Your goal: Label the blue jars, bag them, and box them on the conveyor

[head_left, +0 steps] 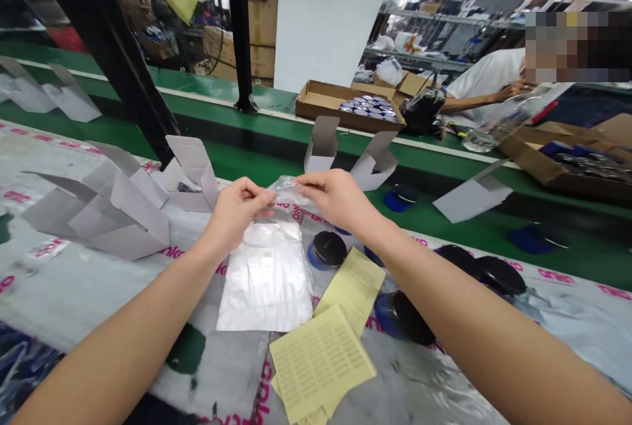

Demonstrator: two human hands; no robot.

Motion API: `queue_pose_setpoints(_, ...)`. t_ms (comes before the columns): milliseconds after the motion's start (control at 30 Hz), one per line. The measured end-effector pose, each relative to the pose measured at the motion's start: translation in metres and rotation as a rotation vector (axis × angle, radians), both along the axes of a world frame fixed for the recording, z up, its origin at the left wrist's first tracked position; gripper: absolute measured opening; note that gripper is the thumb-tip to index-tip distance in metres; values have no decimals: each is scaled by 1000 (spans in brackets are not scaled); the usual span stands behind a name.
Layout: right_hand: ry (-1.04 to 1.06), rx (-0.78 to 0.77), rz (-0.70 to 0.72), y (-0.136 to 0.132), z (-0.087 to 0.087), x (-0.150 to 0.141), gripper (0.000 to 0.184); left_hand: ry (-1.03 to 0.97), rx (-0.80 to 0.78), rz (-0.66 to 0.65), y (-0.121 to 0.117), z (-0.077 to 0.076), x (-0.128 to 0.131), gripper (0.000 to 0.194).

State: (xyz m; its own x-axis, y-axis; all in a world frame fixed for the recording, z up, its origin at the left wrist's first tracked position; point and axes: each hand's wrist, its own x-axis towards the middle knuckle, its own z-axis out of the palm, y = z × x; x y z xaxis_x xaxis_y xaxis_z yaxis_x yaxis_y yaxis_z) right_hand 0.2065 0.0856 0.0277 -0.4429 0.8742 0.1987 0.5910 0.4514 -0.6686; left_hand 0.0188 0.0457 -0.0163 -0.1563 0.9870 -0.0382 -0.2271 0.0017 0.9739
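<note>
Between my two hands a small clear plastic bag is stretched, raised just above the table. My left hand pinches its left side between thumb and fingers. On the right side, my right hand grips it with closed fingertips. Below them lies a stack of whitish plastic bags. Beside the stack stands a blue jar with a black lid. Yellow sticker sheets printed with rows of small marks overlap in front of it. More dark-lidded jars lie partly hidden behind my right forearm.
Open white boxes stand at the left and along the green conveyor belt. Another box lies on the belt near jars. Beyond it, a cardboard tray holds several round items. A co-worker in a white sleeve handles clear plastic.
</note>
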Motion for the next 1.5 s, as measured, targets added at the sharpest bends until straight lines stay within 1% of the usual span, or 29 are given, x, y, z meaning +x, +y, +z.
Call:
queue_pose_setpoints(100, 2, 81, -97, -10, 3, 25, 33, 100, 50, 61, 2, 0, -2, 38)
queue_pose_setpoints(167, -86, 109, -124, -25, 1, 41, 34, 107, 64, 105, 1, 3, -2, 33)
queue_pose_setpoints(233, -254, 71, -59, -42, -5, 53, 44, 88, 57, 130, 0, 7, -1, 29)
queue_pose_setpoints(300, -399, 34, 39, -57, -15, 60, 54, 76, 44, 116, -2, 9, 3, 27)
queue_pose_setpoints(367, -446, 34, 77, -68, -24, 61, 54, 88, 55, 103, -3, 8, 7, 24)
queue_pose_setpoints(433, -362, -21, 72, -74, -24, 60, 53, 111, 96, 111, -4, 3, 9, 20)
queue_pose_setpoints(467, -280, -77, 59, -76, -20, 60, 53, 125, 126, 122, -4, 0, 10, 18)
queue_pose_setpoints(533, -75, -219, 25, -80, -6, 60, 53, 168, 190, 140, -4, -5, 12, 14)
queue_pose_setpoints(567, 27, -300, 7, -81, 2, 58, 56, 203, 221, 148, -4, -7, 13, 12)
queue_pose_setpoints(633, 212, -473, -15, -83, 17, 53, 70, 298, 282, 173, -7, -9, 16, 9)
queue_pose_setpoints(700, 373, -642, -6, -83, 24, 42, 95, 397, 342, 216, -12, -8, 20, 7)
queue_pose_setpoints(767, 487, -777, 19, -79, 24, 29, 111, 471, 391, 260, -16, -7, 22, 7)
queue_pose_setpoints(833, 537, -881, 32, -73, 20, 16, 119, 508, 439, 284, -18, -7, 22, 8)
queue_pose_setpoints(867, 550, -925, 34, -70, 17, 11, 118, 515, 464, 288, -18, -7, 21, 9)
queue_pose_setpoints(900, 564, -963, 41, -67, 14, 7, 112, 516, 490, 286, -17, -8, 20, 11)
queue_pose_setpoints(933, 581, -996, 55, -65, 12, 5, 100, 512, 516, 275, -16, -9, 19, 12)
queue_pose_setpoints(967, 604, -1022, 76, -63, 11, 3, 85, 497, 534, 254, -15, -10, 17, 12)
queue_pose_setpoints(1000, 629, -1041, 97, -61, 11, 2, 69, 471, 539, 225, -14, -11, 16, 12)
queue_pose_setpoints(1033, 651, -1055, 111, -60, 11, 2, 56, 433, 532, 195, -13, -11, 15, 10)
queue_pose_setpoints(1067, 667, -1064, 112, -59, 11, 3, 49, 386, 512, 172, -12, -10, 14, 9)
queue_pose_setpoints(1133, 678, -1051, 72, -58, 13, 4, 47, 286, 456, 155, -12, -7, 15, 8)
queue_pose_setpoints(1167, 677, -1020, 33, -57, 13, 5, 48, 243, 427, 147, -13, -5, 15, 9)
queue_pose_setpoints(1233, 665, -906, -58, -57, 12, 7, 48, 180, 382, 117, -14, -1, 17, 13)
queue_pose_setpoints(1333, 618, -686, -195, -57, 7, 7, 50, 129, 349, 75, -18, 2, 21, 16)
queue_pose_setpoints(1433, 547, -488, -288, -55, -2, 7, 47, 133, 352, 74, -20, -2, 24, 14)
queue_pose_setpoints(1500, 520, -417, -326, -53, -8, 7, 46, 160, 355, 61, -20, -6, 26, 12)
